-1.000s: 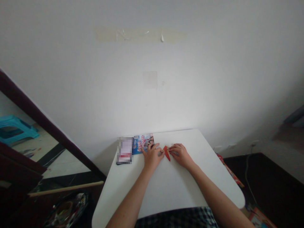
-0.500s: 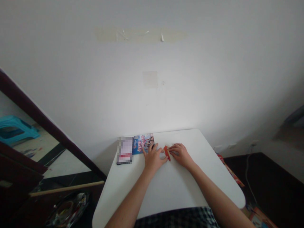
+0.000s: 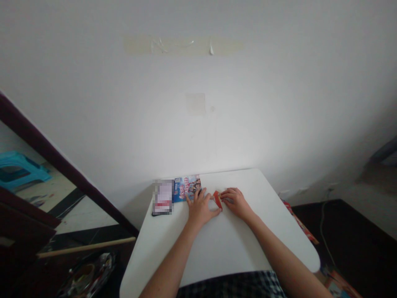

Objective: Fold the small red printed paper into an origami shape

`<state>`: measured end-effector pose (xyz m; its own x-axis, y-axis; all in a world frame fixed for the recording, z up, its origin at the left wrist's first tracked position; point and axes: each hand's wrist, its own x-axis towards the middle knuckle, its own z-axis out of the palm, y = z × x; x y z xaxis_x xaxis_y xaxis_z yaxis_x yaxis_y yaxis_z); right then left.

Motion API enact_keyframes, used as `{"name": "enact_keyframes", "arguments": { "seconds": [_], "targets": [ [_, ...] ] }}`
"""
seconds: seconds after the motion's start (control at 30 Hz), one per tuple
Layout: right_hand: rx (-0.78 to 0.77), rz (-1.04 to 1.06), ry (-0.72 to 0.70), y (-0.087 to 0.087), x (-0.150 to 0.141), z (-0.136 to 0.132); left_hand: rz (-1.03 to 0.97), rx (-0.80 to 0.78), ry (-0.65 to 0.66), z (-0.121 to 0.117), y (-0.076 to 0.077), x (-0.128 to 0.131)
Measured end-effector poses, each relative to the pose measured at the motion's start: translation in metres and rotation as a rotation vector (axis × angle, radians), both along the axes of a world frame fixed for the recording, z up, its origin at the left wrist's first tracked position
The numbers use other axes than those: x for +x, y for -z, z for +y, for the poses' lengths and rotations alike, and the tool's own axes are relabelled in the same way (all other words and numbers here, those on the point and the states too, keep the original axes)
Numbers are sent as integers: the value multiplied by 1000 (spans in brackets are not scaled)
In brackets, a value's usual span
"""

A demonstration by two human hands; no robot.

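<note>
Lying flat between the two hands is a small red folded paper point(image 3: 217, 199), narrow and pointed like a wedge, with a sharp crease along its length; it looks thin and stiff, though its finer folds are too small to tell. It sits on the white surface point(image 3: 223, 244) toward the far edge, near the wall. The left hand point(image 3: 200, 207) rests at the paper's 9 o'clock, fingers spread wide and flat on the surface, with the thumb stretched across under the paper's near tip. The right hand point(image 3: 235, 201) lies at the paper's 3 o'clock, fingers drawn narrow together, fingertips pressing on the paper's upper edge. Neither hand lifts it; both pin it down.

At 10 o'clock from the left hand, just beside its fingertips, lies a colourful printed card point(image 3: 187, 187) in blue with small figures on it. Touching that card's left end is a dark-edged flat object point(image 3: 163, 197) whose face is blurred out, so its contents cannot be told. No container stands on the surface.
</note>
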<state>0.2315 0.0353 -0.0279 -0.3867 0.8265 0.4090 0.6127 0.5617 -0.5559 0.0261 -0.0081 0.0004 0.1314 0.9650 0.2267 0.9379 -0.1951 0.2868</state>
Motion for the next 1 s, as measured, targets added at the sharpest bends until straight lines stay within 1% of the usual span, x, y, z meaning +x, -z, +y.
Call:
{"name": "enact_keyframes", "arguments": {
  "seconds": [0.17, 0.37, 1.0],
  "targets": [
    [34, 6, -15, 3, 1, 3, -39, -28, 2, 2, 0, -1],
    [78, 27, -43, 2, 1, 1, -117, 53, 7, 4, 1, -2],
    [61, 48, -29, 2, 0, 1, -166, 99, -54, 15, 2, -2]
  ]
}}
